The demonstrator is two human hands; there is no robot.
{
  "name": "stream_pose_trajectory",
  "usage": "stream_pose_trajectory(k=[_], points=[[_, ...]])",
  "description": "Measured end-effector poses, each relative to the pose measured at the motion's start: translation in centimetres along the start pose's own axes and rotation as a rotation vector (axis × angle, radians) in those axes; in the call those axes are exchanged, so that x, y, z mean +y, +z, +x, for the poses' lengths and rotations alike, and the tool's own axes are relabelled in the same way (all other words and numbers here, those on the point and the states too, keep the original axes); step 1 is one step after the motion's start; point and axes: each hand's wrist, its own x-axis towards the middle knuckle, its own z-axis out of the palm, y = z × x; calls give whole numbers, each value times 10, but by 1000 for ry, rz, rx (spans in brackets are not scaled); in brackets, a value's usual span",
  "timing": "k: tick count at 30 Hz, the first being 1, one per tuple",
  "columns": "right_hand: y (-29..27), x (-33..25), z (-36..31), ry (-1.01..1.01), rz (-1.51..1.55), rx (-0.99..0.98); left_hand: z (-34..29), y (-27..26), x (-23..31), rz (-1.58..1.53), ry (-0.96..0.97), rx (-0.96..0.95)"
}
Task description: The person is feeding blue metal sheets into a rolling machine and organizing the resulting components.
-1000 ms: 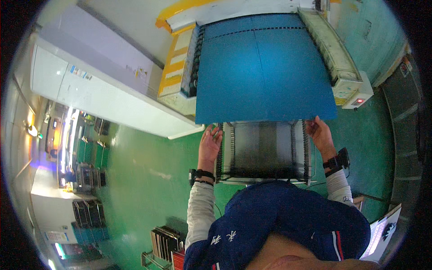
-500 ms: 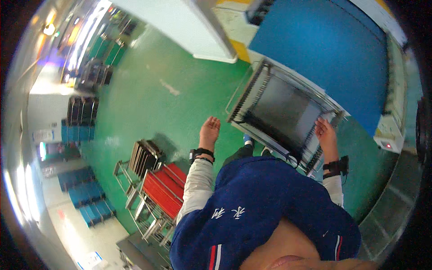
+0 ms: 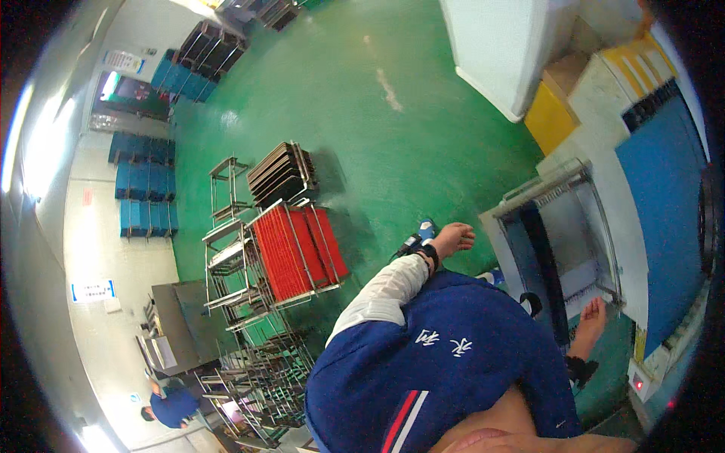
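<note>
My left hand [image 3: 455, 238] is held in front of my body with its fingers stretched out and nothing in it. A dark band circles that wrist. On the other side, my right hand [image 3: 590, 321] is beside the near end of a metal-framed rack [image 3: 557, 181], its fingers apart and holding nothing I can see. I cannot tell whether it touches the frame. The rack has a dark panel along its left part and a greyish interior. It stands against a machine with a blue belt-like top [image 3: 668, 204].
Red trays [image 3: 291, 253] and dark trays [image 3: 279, 174] sit on metal racks to the left. Blue bins [image 3: 147, 181] line the far wall. A white panel [image 3: 495, 57] and a yellow block [image 3: 550, 119] are beyond the rack. Another person [image 3: 172, 406] is at the lower left.
My body and view have turned left, so the rack and blue-topped machine now lie further right. My left hand has come closer in front of my body. Both hands stay empty.
</note>
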Motion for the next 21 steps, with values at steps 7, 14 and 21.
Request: stream_pose_trajectory(k=[7,14,21], points=[[204,26,-86,-131,-134,-7,6,-132,67,-64,42,-16],[402,74,-101,31,-173,-380,-39,-307,135,-296,242,323],[574,102,-88,111,-298,-604,-63,-399,105,-585,369,456]])
